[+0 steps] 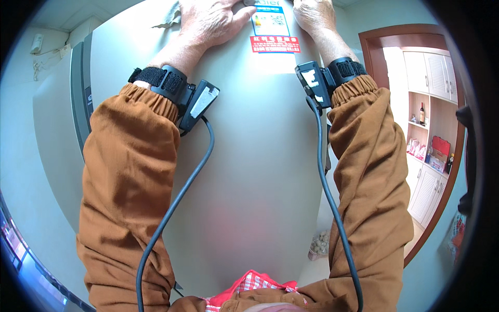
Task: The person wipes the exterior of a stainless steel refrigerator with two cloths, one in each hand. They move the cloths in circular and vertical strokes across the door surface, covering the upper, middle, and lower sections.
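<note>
A tall silver refrigerator door (249,156) fills the middle of the view. At the top edge, my left hand (210,23) lies against it over a grey cloth (170,16), which sticks out on its left side. The thumb points right, towards an energy label (269,22) and a red sticker (275,44) with writing. My right hand (316,17) is curled at the door's upper right, beside the label. The picture's top edge cuts off the fingers of both hands, so what the right fingers touch is hidden.
Cables (179,195) run down from wrist-worn devices along both arms. Right of the refrigerator, a brown door frame (405,33) opens onto white cabinets (436,74) with shelves. A bag of round items (320,243) stands low at the right. A wall-mounted device (37,43) hangs upper left.
</note>
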`<act>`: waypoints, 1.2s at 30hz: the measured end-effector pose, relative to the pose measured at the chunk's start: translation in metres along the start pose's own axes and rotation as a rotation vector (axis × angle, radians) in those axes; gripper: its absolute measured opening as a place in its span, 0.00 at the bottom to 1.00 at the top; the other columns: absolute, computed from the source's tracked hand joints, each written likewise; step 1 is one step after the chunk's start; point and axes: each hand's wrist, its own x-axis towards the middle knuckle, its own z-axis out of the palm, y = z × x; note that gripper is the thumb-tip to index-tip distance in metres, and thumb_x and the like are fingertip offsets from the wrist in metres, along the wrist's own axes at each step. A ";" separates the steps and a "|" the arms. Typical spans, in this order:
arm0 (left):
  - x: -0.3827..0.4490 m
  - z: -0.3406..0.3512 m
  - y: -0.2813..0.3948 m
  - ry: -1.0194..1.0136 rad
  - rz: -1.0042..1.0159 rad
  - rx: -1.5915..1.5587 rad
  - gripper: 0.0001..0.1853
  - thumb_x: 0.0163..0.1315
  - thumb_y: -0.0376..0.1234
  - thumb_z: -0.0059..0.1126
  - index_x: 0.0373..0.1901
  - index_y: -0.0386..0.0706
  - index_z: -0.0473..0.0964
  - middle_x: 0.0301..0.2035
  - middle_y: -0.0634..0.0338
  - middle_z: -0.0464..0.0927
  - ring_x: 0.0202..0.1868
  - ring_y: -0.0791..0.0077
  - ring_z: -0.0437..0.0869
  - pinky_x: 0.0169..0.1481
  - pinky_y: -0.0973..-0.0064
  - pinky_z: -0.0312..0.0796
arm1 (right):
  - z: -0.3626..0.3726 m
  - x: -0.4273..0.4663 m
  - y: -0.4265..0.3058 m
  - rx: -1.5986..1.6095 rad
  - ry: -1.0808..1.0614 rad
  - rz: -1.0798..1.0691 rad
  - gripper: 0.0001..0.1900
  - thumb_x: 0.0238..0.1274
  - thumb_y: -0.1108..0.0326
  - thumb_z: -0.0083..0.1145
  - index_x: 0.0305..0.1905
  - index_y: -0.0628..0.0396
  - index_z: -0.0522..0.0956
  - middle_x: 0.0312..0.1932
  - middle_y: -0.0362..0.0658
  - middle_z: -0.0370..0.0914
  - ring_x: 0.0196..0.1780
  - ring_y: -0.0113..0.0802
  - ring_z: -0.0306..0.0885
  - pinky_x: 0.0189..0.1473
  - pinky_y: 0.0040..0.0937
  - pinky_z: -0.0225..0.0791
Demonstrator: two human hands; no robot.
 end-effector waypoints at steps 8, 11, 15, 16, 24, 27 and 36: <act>-0.050 -0.020 0.046 -0.144 0.173 -0.142 0.25 0.72 0.47 0.62 0.64 0.44 0.81 0.66 0.46 0.80 0.70 0.44 0.77 0.74 0.39 0.63 | -0.052 -0.076 -0.034 0.002 -0.102 -0.183 0.19 0.69 0.73 0.57 0.62 0.50 0.82 0.52 0.54 0.78 0.57 0.57 0.78 0.59 0.51 0.77; -0.084 -0.025 0.059 -0.282 0.227 -0.021 0.29 0.75 0.53 0.61 0.72 0.52 0.79 0.76 0.52 0.73 0.78 0.47 0.69 0.80 0.44 0.58 | -0.073 -0.116 -0.037 0.022 -0.201 -0.191 0.18 0.71 0.72 0.57 0.63 0.50 0.82 0.52 0.53 0.78 0.57 0.55 0.78 0.59 0.48 0.77; -0.153 -0.057 0.078 -0.423 0.275 -0.210 0.29 0.67 0.44 0.71 0.70 0.52 0.81 0.75 0.53 0.74 0.78 0.47 0.69 0.80 0.34 0.55 | -0.104 -0.184 -0.055 0.037 -0.285 -0.287 0.20 0.66 0.69 0.63 0.61 0.40 0.84 0.59 0.47 0.80 0.58 0.48 0.81 0.59 0.46 0.78; -0.166 -0.067 0.085 -0.484 0.289 -0.254 0.29 0.64 0.43 0.73 0.69 0.53 0.82 0.76 0.54 0.73 0.79 0.47 0.69 0.81 0.33 0.53 | -0.117 -0.202 -0.060 0.066 -0.312 -0.288 0.20 0.66 0.68 0.63 0.61 0.41 0.84 0.58 0.47 0.80 0.57 0.46 0.80 0.57 0.45 0.77; -0.135 -0.041 0.042 -0.330 0.344 -0.250 0.23 0.67 0.40 0.73 0.64 0.51 0.85 0.72 0.50 0.77 0.74 0.47 0.76 0.81 0.39 0.62 | -0.100 -0.180 -0.045 0.071 -0.262 -0.350 0.20 0.70 0.67 0.60 0.65 0.41 0.82 0.58 0.46 0.81 0.60 0.47 0.80 0.57 0.43 0.77; -0.070 -0.016 0.022 -0.321 0.187 -0.309 0.26 0.71 0.44 0.70 0.69 0.48 0.83 0.73 0.44 0.76 0.73 0.43 0.77 0.79 0.42 0.65 | -0.068 -0.134 -0.030 0.194 -0.226 -0.159 0.17 0.72 0.71 0.56 0.62 0.51 0.82 0.52 0.54 0.78 0.56 0.56 0.78 0.59 0.47 0.76; -0.093 -0.023 0.092 -0.249 0.156 -0.223 0.24 0.72 0.43 0.64 0.65 0.42 0.83 0.70 0.38 0.77 0.70 0.39 0.78 0.76 0.44 0.69 | -0.090 -0.164 -0.030 0.070 -0.190 -0.228 0.17 0.74 0.67 0.56 0.63 0.46 0.81 0.56 0.50 0.80 0.57 0.49 0.79 0.58 0.46 0.76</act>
